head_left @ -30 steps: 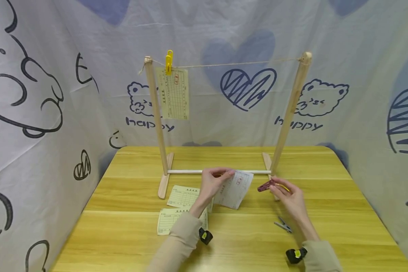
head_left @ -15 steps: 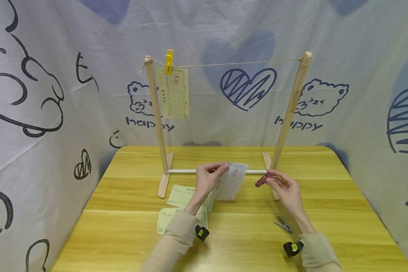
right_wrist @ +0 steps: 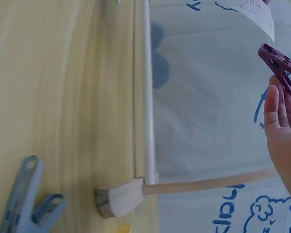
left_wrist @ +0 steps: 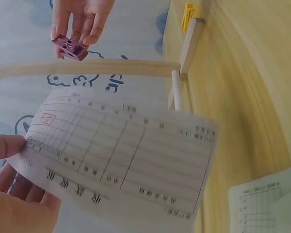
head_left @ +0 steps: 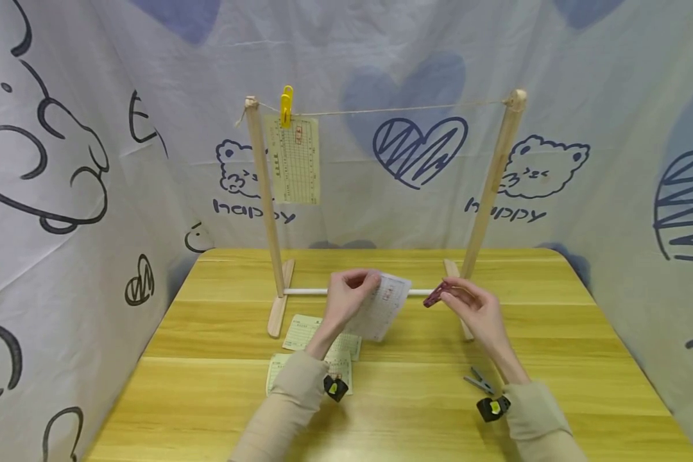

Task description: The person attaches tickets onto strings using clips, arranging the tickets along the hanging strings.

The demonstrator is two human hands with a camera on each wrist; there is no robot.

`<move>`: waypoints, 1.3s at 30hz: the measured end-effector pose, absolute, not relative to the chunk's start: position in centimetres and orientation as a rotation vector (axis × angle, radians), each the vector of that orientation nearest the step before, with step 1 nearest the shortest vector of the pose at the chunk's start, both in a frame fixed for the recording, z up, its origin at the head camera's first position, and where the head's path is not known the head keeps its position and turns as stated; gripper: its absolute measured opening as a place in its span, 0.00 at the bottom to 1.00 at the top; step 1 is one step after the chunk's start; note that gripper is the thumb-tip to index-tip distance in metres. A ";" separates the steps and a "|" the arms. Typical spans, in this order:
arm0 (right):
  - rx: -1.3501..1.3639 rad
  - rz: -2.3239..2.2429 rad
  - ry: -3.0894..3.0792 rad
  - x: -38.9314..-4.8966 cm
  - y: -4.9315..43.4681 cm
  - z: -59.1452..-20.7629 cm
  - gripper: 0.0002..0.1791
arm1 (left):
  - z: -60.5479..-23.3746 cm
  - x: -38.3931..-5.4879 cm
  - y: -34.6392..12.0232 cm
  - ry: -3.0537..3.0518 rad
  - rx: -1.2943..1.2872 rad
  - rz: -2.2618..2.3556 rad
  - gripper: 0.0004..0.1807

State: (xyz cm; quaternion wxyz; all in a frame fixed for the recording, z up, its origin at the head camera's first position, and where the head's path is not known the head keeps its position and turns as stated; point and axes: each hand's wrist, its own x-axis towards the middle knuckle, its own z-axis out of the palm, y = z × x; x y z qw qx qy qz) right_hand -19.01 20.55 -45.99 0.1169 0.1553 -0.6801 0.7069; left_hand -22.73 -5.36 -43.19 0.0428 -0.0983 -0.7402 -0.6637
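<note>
My left hand (head_left: 346, 300) pinches a thin printed receipt slip (head_left: 382, 309) by its upper edge, between thumb and fingers. In the left wrist view the slip (left_wrist: 121, 160) hangs tilted, showing ruled lines and a small red stamp. My right hand (head_left: 478, 313) pinches a dark purple clothespin (head_left: 436, 294) off to the slip's right, apart from it. The right wrist view shows this clothespin (right_wrist: 280, 65) at the fingertips. Both hands are above the table, in front of the stand's white rod (head_left: 306, 291).
A string (head_left: 393, 110) spans two wooden posts (head_left: 493, 186). A yellow clothespin (head_left: 287, 108) holds one slip (head_left: 296, 163) near its left end. Two slips (head_left: 306, 330) lie overlapping at left. A grey clothespin (head_left: 480, 382) lies at right; another yellow clothespin (left_wrist: 187, 17) is behind the post.
Both hands have moved left and slightly up, carrying the slip and the purple clothespin. The hanging slip and the things on the table stay put.
</note>
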 end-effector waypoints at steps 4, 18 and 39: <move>0.502 2.086 -1.952 -19.4 20.2 -45.5 0.19 | -42.9 -22.8 -5.7 -2.274 -0.311 -2.026 0.12; 0.517 2.009 -2.033 -20.9 18.5 -43.3 0.17 | -41.9 -23.6 -6.8 -2.235 -0.285 -1.895 0.11; 0.617 1.947 -2.061 -23.4 15.6 -39.2 0.21 | -39.7 -25.0 -8.6 -2.322 -0.343 -1.777 0.11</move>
